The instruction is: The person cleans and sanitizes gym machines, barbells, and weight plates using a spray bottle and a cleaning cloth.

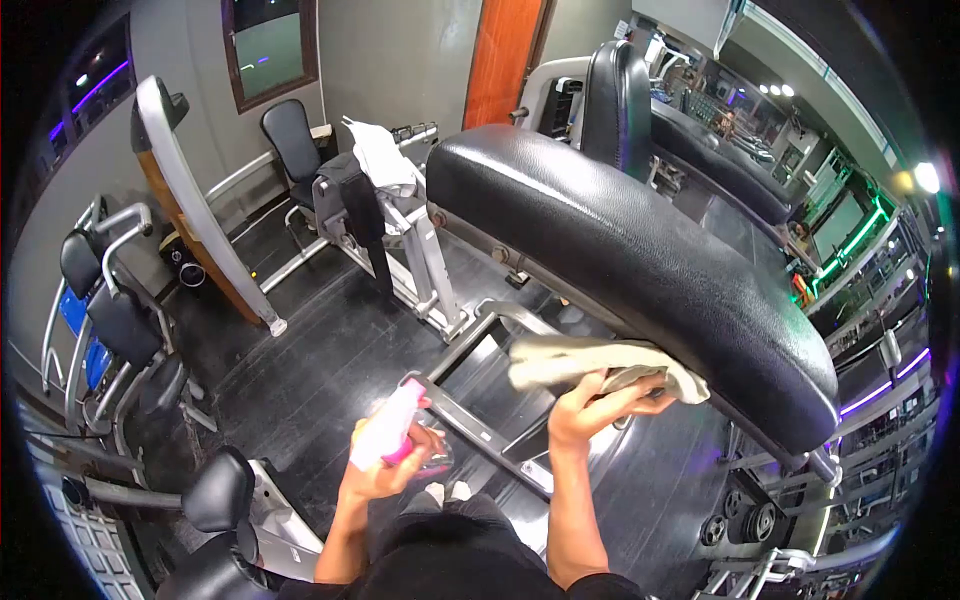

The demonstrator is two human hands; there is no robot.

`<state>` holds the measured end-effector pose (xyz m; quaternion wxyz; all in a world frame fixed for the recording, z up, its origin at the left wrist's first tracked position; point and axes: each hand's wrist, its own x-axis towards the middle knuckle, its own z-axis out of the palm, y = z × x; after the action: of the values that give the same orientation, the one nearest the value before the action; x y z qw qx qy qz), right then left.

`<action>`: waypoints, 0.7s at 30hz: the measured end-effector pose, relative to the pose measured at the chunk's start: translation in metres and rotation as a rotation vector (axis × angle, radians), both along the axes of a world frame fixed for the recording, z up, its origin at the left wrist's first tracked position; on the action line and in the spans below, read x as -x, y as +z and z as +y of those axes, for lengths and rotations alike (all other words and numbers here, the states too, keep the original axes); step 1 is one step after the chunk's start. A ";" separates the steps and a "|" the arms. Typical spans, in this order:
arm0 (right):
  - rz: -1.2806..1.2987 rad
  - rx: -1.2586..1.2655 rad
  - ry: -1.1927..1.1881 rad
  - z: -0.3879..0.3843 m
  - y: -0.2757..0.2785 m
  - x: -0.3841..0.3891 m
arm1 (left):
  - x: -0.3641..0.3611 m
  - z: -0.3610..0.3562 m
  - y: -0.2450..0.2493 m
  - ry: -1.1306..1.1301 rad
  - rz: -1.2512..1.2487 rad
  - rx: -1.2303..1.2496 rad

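A spray bottle with a white and pink head (398,418) is gripped in my left hand (385,468), low in front of my body. My right hand (590,408) holds a folded cream cloth (600,362), its fingers closed round the fabric from below. The cloth overlaps the lower side edge of a long black padded bench (620,240), which slants from the upper middle down to the right. Beneath the pad runs the bench's metal frame (480,425).
A machine with a white towel (378,155) draped on it stands ahead. Black padded seats (120,320) line the left, with another pad (220,490) at lower left. Weight plates (757,522) sit on the right. The floor (310,385) is dark.
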<state>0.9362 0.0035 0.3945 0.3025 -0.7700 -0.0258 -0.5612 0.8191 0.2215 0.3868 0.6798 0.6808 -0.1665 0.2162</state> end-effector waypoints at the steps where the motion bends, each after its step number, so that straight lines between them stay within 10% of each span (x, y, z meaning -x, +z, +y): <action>1: -0.007 -0.004 0.020 0.005 0.003 0.001 | -0.003 -0.006 0.007 -0.020 0.008 -0.007; 21: 0.048 0.279 0.216 0.070 -0.040 -0.048 | -0.088 0.005 0.015 -0.108 -0.010 -0.014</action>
<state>0.9839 0.0733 0.3543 0.2519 -0.8104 -0.1786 -0.4979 0.9066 0.2267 0.4014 0.6847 0.6746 -0.2080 0.1812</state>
